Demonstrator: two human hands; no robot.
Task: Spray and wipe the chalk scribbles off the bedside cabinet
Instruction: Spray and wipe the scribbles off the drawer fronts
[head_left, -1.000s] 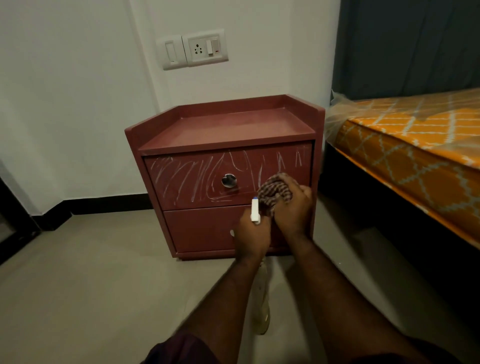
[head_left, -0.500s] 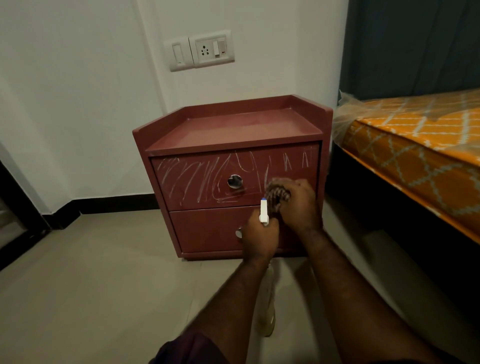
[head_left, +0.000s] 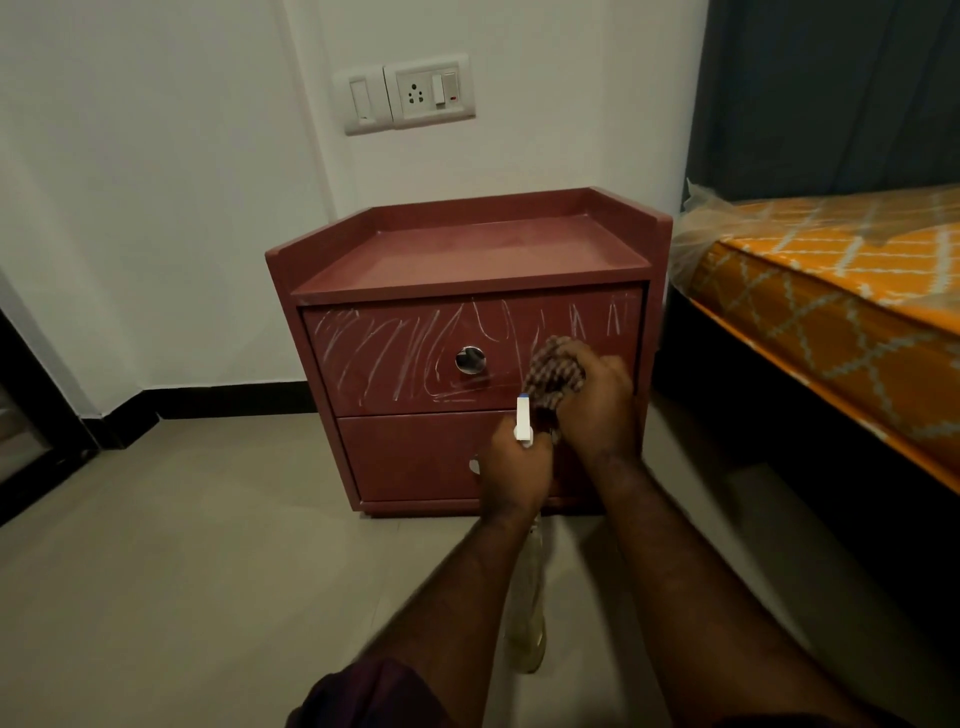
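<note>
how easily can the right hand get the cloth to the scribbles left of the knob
Probably yes: the right hand holds the cloth at the upper drawer front, with only the knob between it and those scribbles.

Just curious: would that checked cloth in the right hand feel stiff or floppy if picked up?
Probably floppy: the cloth is bunched into folds in the right hand. Likely light too, as one hand holds it up at the drawer.
</note>
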